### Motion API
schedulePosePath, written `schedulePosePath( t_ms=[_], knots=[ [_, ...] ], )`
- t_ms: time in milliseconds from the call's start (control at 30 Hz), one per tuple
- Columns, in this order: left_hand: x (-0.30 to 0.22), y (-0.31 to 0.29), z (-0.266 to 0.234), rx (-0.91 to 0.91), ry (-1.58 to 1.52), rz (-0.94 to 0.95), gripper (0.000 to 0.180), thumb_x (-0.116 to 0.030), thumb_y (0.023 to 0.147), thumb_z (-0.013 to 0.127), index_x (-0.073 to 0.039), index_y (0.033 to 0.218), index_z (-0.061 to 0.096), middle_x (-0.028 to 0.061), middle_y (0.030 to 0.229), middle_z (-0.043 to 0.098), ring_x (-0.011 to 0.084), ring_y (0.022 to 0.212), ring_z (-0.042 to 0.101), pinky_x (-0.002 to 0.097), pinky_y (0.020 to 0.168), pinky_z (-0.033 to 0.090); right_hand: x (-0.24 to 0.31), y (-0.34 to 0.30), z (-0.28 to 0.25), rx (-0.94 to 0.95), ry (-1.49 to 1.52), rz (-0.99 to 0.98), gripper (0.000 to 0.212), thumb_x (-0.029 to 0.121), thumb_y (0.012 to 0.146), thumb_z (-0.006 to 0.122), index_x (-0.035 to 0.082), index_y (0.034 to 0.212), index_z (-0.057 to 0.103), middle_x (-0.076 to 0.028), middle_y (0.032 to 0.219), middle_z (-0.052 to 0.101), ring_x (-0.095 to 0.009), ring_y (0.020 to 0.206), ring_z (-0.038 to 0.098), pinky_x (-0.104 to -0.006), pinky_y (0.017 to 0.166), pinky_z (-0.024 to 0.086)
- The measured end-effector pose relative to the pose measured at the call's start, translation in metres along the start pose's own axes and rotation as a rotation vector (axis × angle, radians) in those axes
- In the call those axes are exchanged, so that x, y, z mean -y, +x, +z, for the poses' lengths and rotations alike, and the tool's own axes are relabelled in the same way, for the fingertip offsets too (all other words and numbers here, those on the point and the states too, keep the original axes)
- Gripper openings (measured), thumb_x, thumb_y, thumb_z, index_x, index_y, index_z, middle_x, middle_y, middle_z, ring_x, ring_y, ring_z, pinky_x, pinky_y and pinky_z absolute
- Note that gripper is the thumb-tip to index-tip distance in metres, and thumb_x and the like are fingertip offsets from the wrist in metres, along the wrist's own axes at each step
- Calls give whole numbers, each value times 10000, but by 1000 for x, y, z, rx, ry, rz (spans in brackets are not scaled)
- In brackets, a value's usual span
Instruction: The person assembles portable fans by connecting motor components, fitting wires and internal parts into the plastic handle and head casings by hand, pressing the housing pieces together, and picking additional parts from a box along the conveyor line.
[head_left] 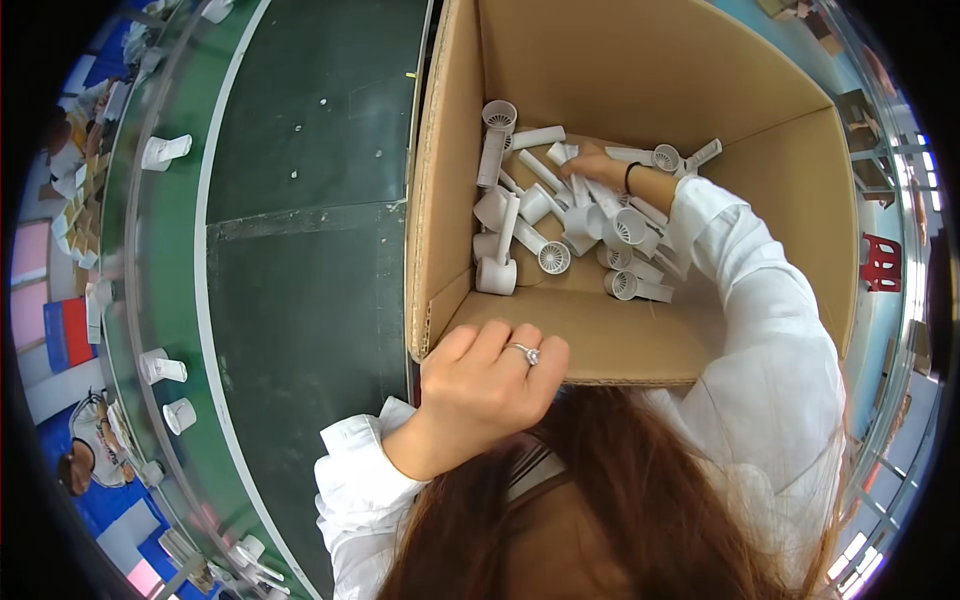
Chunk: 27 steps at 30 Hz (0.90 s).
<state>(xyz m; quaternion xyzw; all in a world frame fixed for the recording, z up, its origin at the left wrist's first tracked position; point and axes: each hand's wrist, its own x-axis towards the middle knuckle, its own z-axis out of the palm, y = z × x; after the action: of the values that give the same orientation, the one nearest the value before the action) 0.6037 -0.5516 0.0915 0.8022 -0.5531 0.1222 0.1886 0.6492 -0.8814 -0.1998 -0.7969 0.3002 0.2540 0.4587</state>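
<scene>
- The white pieces (pixel 497 275) lie loosely at the bottom of the brown carton (pixel 640 60), in the upper middle of the frame; they look like smooth, matte plastic, with short round cups, straight handles and some slotted round faces.
- My right hand (pixel 597 170) reaches down among them; its fingertips are partly hidden, so I cannot tell if it holds a piece.
- I judge that I am sorting or gathering pieces here; lifting one would call for a narrow pinch on its handle, without catching the neighbours.
- My left hand (pixel 490 375) is curled at the near left corner of the carton; I cannot tell if it grips the cardboard edge.
- On the left, beyond a scuffed dark-green surface (pixel 310 290), similar white parts (pixel 165 152) stand apart.
</scene>
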Motion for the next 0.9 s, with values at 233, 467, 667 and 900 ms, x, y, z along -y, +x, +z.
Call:
schedulePosePath(
  t_ms=[233, 467, 667, 900],
  knots=[
    [6, 3, 7, -72, 11, -5, 164, -100, 558, 576, -127, 608, 421, -14, 591, 427, 128, 557, 517, 251, 477, 325, -2, 61, 64, 458, 203, -228, 326, 271, 674, 718, 12, 867, 673, -73, 710, 624, -194, 571, 566, -355, 529, 461],
    [23, 7, 19, -76, 6, -5, 161, -107, 570, 581, -130, 623, 431, -21, 607, 407, 121, 549, 461, 255, 484, 319, 55, 38, 80, 26, -420, -219, 387, 264, 618, 676, -61, 828, 680, -284, 826, 653, -380, 782, 664, -437, 687, 510],
    [30, -5, 28, -117, 4, 12, 140, -105, 598, 582, -123, 639, 449, -14, 627, 434, 125, 555, 455, 254, 493, 328, 44, 59, 85, 49, -447, -136, 419, 260, 608, 720, -68, 864, 668, -259, 918, 671, -350, 846, 663, -403, 734, 516],
    [41, -34, 48, -154, -26, 62, 119, -115, 663, 598, -105, 683, 482, -7, 622, 432, 135, 588, 448, 260, 532, 336, 34, 53, 82, -18, -419, -69, 537, 202, 519, 806, -61, 963, 659, -212, 948, 665, -306, 854, 649, -367, 779, 517]
  ],
)
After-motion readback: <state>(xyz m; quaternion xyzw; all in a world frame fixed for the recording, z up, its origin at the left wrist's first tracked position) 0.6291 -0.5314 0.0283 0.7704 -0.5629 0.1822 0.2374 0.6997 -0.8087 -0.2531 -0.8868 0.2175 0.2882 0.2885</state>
